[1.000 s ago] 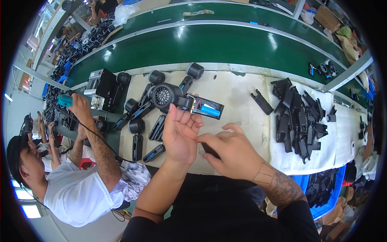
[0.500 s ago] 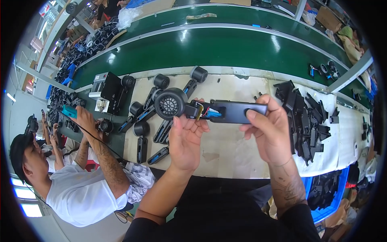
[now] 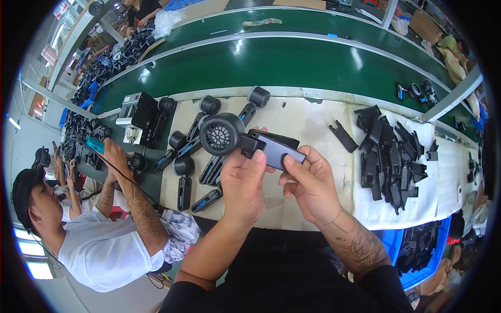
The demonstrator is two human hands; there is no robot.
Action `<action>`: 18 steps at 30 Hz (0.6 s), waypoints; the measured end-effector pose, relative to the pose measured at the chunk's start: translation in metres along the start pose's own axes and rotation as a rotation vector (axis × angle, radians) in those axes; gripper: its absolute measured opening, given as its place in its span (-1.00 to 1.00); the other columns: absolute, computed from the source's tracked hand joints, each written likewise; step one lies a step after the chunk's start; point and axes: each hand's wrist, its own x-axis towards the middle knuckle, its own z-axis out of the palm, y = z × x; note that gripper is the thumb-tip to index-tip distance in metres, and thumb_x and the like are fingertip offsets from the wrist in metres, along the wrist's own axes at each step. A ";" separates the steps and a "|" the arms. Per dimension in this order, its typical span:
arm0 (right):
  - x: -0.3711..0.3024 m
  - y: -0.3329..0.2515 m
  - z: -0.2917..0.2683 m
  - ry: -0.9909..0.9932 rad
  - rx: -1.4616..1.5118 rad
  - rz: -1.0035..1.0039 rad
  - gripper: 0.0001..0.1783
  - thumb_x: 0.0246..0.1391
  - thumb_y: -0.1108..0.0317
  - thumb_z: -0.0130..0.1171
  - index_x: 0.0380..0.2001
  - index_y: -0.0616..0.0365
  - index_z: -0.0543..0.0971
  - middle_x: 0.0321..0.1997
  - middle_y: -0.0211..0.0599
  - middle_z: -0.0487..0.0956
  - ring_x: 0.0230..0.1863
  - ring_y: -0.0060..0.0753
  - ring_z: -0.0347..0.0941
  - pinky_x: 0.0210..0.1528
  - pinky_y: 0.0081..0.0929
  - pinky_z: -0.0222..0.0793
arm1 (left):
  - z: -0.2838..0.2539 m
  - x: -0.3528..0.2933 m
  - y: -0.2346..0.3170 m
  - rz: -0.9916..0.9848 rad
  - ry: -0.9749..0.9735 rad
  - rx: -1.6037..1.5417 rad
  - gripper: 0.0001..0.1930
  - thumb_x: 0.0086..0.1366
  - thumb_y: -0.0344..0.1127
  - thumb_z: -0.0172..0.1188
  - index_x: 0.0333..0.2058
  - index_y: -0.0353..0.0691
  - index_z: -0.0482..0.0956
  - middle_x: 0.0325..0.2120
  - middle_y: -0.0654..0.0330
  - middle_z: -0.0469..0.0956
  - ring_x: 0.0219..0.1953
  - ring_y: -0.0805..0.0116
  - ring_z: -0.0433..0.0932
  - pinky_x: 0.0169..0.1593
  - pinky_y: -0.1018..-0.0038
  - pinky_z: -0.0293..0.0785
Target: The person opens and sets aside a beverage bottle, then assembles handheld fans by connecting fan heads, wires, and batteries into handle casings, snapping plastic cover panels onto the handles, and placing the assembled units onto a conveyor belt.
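A black handheld fan (image 3: 222, 134) with a round grille head is held up over the table. My left hand (image 3: 244, 182) is closed around the handle just below the head, thumb pressed on a dark grey handle cover (image 3: 279, 150). My right hand (image 3: 313, 188) pinches the other end of that cover between thumb and fingers. The cover lies tilted against the open handle, whose black edge shows behind it. What lies inside the handle is hidden. Several more fan bodies (image 3: 211, 169) with open handles lie on the table to the left.
At the right is a heap of black handle shells (image 3: 386, 156), with one loose black shell (image 3: 343, 136) apart from it. A blue crate (image 3: 443, 245) of black parts stands below. Left are a boxy machine (image 3: 138, 120) and a co-worker (image 3: 104, 245) holding a teal tool. Beyond runs a green conveyor (image 3: 292, 62).
My right hand has moved left and down, angling the cover across the handle. The wires seen at the handle are now covered. One black shell now shows beside the heap, where my hand was.
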 end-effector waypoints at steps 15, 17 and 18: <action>0.001 -0.023 -0.006 0.049 -0.807 -0.321 -0.57 0.18 0.24 0.42 -0.09 0.28 0.45 -0.44 -0.31 0.65 -0.52 -0.70 0.49 -0.49 -0.66 0.36 | -0.012 -0.002 0.025 0.029 0.053 0.024 -0.60 0.42 -0.38 0.24 0.18 -0.34 0.48 0.09 0.09 0.60 -0.22 0.61 0.56 -0.28 0.65 0.42; 0.005 -0.017 -0.010 -0.102 -0.753 -0.344 -0.61 0.18 0.27 0.42 -0.08 0.30 0.55 -0.37 -0.33 0.64 -0.39 -0.69 0.51 -0.33 -0.61 0.44 | -0.013 -0.002 0.026 0.001 0.048 -0.029 -0.61 0.43 -0.37 0.24 0.17 -0.35 0.48 0.10 0.08 0.59 -0.20 0.60 0.56 -0.28 0.65 0.42; 0.009 -0.010 -0.012 -0.159 -0.733 -0.359 -0.66 0.19 0.28 0.41 -0.13 0.30 0.58 -0.35 -0.34 0.63 -0.37 -0.67 0.51 -0.30 -0.59 0.44 | -0.014 -0.003 0.025 -0.002 0.047 -0.029 -0.61 0.43 -0.37 0.24 0.17 -0.35 0.48 0.10 0.08 0.59 -0.20 0.60 0.56 -0.28 0.65 0.42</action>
